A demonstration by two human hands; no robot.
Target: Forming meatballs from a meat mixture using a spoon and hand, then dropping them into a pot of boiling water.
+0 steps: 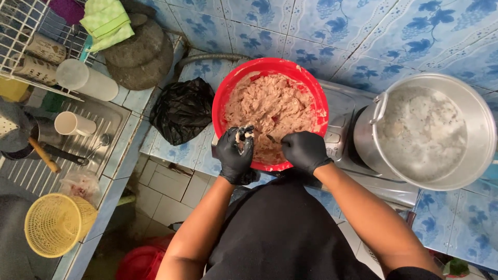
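Black-gloved, the left hand (236, 153) was curled around a lump of pinkish paste (244, 136) at frame centre, while the right hand (305, 150) was clenched on a barely visible utensil over the red bowl (224, 98).

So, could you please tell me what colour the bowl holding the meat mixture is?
The bowl is bright red, clearest in the head view.

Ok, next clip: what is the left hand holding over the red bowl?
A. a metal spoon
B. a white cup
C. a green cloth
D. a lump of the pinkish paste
D: the black-gloved left hand is curled around a small lump of the pinkish paste at the near rim of the red bowl; the right hand sits beside it.
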